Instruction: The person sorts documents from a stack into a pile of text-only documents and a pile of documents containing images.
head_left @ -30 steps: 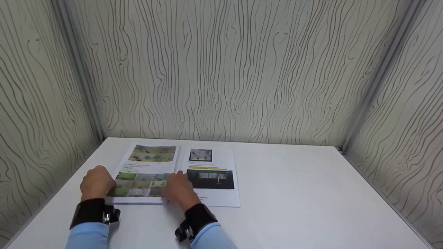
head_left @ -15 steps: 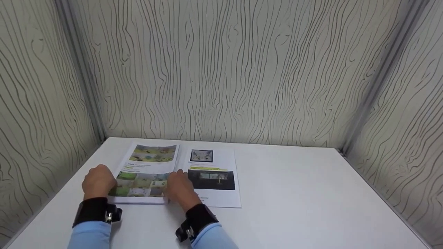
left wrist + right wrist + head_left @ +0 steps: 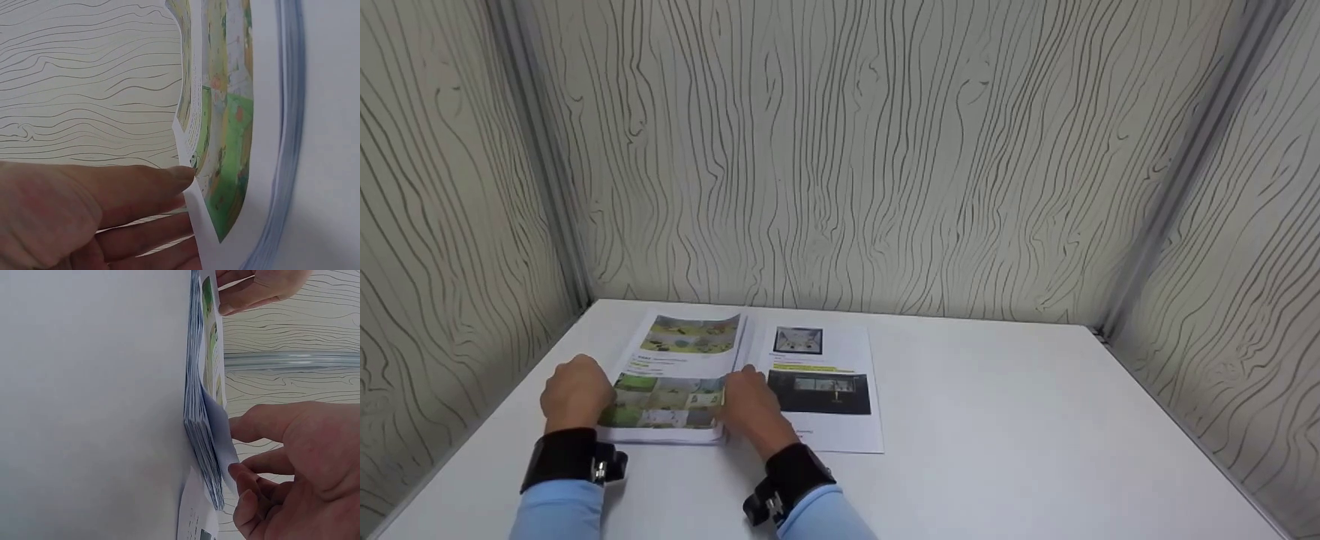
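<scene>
A thick stack of printed sheets (image 3: 682, 362) lies on the left part of the white table, colour pictures on its top page. My left hand (image 3: 576, 394) grips its left edge; the left wrist view shows the thumb (image 3: 140, 183) on the page's edge and the fingers alongside, partly hidden by the paper. At the stack's near right corner, my right hand (image 3: 754, 409) pinches the top sheet (image 3: 220, 430) between thumb and fingers. That sheet's edge is bent up from the layers below in the right wrist view.
Just right of the stack, a printed sheet (image 3: 836, 431) with a dark picture and yellow highlighting lies face up on the white table (image 3: 1020, 420). Wood-grain patterned panels (image 3: 840, 150) enclose the table at the back and both sides.
The near right corner of the top sheet now curves up more at my right hand. Both hands keep nearly the same place, and the head view has shifted slightly.
</scene>
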Available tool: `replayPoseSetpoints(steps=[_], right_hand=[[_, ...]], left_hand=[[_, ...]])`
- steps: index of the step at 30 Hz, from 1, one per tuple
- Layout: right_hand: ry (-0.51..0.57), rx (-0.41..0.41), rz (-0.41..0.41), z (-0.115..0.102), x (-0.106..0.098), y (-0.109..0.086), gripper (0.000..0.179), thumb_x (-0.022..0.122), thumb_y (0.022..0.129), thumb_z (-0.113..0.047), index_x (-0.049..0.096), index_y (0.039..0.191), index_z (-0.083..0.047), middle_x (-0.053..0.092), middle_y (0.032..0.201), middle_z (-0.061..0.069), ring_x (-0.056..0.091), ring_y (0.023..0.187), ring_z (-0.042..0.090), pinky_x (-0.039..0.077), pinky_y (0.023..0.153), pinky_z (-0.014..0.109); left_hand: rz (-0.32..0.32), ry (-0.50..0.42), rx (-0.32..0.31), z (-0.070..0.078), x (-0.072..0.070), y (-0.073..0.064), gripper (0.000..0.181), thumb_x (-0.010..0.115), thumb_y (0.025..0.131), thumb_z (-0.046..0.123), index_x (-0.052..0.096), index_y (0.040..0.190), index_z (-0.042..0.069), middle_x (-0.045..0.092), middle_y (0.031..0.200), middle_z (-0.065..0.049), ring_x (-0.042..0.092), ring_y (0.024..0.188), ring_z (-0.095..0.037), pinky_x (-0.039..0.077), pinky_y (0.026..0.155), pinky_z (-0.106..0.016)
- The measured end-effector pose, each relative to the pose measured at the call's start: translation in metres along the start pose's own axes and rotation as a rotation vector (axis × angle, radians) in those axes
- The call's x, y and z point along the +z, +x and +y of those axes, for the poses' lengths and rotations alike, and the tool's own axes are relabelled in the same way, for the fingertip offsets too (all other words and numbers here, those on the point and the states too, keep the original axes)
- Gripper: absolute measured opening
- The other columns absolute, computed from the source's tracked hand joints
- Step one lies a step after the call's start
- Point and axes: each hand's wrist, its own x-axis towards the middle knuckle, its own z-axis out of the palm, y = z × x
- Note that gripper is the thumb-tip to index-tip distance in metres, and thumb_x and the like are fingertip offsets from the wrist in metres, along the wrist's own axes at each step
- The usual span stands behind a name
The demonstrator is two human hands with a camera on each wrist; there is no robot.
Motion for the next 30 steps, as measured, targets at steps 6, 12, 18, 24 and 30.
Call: replayPoseSetpoints(steps=[6, 12, 18, 24, 30], right_hand=[[0.033, 0.045, -0.045, -0.002, 0.001, 0.000, 0.039, 0.080, 0.098, -0.018, 0.073, 0.133, -0.003, 0.068, 0.120, 0.011, 0.058, 0.097, 0.020, 0.055, 0.092, 0.036], [0.050, 0.061, -0.055, -0.001, 0.001, 0.000, 0.040, 0.079, 0.098, -0.016, 0.070, 0.135, -0.003, 0.070, 0.123, 0.013, 0.061, 0.099, 0.021, 0.056, 0.095, 0.037], [0.010, 0.023, -0.023, 0.002, 0.001, 0.001, 0.040, 0.082, 0.095, -0.016, 0.072, 0.131, 0.000, 0.064, 0.125, 0.015, 0.057, 0.104, 0.021, 0.057, 0.100, 0.039], [0.149, -0.001, 0.017, 0.007, 0.002, 0.004, 0.028, 0.084, 0.092, -0.011, 0.076, 0.118, -0.005, 0.077, 0.108, 0.008, 0.063, 0.087, 0.017, 0.057, 0.084, 0.034], [0.323, 0.043, 0.067, 0.013, 0.001, 0.006, 0.020, 0.081, 0.092, -0.006, 0.075, 0.110, 0.000, 0.077, 0.096, 0.009, 0.059, 0.073, 0.017, 0.047, 0.064, 0.029]], left_hand=[[-0.010, 0.007, 0.007, 0.001, 0.000, 0.001, 0.032, 0.059, 0.093, 0.002, 0.066, 0.115, -0.021, 0.070, 0.115, -0.043, 0.072, 0.100, -0.052, 0.060, 0.074, -0.054], [-0.001, -0.055, -0.007, 0.002, 0.001, 0.002, 0.034, 0.066, 0.092, 0.007, 0.071, 0.117, -0.016, 0.072, 0.117, -0.040, 0.072, 0.095, -0.044, 0.059, 0.072, -0.051], [-0.018, -0.116, 0.035, 0.000, 0.003, 0.003, 0.038, 0.073, 0.092, 0.010, 0.075, 0.124, -0.009, 0.071, 0.128, -0.037, 0.070, 0.112, -0.055, 0.060, 0.087, -0.058], [-0.009, -0.125, 0.019, -0.001, 0.002, 0.005, 0.037, 0.066, 0.093, 0.004, 0.072, 0.126, -0.010, 0.068, 0.131, -0.039, 0.068, 0.116, -0.057, 0.060, 0.091, -0.060], [0.038, -0.145, 0.034, -0.002, 0.002, 0.005, 0.034, 0.064, 0.092, 0.004, 0.075, 0.120, -0.011, 0.070, 0.127, -0.040, 0.071, 0.110, -0.056, 0.061, 0.088, -0.059]])
